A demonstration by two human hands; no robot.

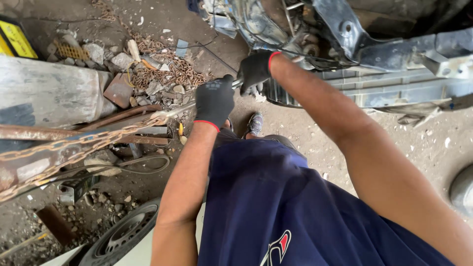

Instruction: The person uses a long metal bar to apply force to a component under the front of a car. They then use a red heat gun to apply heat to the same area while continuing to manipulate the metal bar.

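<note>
bare dirt floor [315, 133] lies open between the person's legs and the vehicle underside [345, 34], giving room to the right. to the left, a rusty beam [74, 135] draped with chain [64, 148] blocks the way, with rubble and a chain heap [162, 69] behind it. a wheel [123, 234] crowds the lower left, and a tyre edge [463, 189] the right.

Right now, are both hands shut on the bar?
Yes. Left hand and right hand both wrap, gloved, around the bar.
</note>
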